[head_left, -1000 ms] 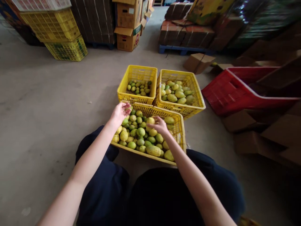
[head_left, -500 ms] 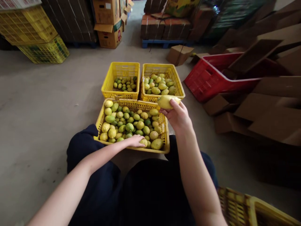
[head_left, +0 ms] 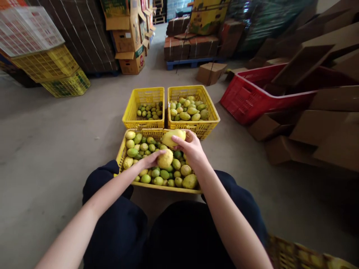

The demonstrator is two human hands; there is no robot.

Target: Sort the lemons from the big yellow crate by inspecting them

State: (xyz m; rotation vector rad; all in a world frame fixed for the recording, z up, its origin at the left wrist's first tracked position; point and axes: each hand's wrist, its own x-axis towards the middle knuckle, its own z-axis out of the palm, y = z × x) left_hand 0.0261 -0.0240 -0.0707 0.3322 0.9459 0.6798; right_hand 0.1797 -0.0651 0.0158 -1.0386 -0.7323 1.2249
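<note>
My right hand (head_left: 194, 148) is closed round a long pale-yellow lemon (head_left: 171, 138), holding it above the near yellow crate (head_left: 165, 186). Just below and to the left of it, my left hand (head_left: 151, 160) grips a rounder, bumpy yellow lemon (head_left: 165, 158). The two lemons are close together over the pile. Many green and yellow lemons (head_left: 146, 178) lie in the near crate, some hidden behind my hands. A larger yellow lemon (head_left: 190, 181) rests in its near right corner.
Behind stand two more yellow crates: the left one (head_left: 129, 120) holds small greenish lemons, the right one (head_left: 210, 125) larger yellow ones. A red crate (head_left: 238, 97) with cardboard (head_left: 331, 127) is at the right. Stacked crates (head_left: 53, 63) stand far left, a loose carton (head_left: 210, 73) beyond.
My left hand has lifted a lemon from the near crate's front. My right hand has moved left and inward with its lemon, bringing the two together. The view has tilted up slightly.
</note>
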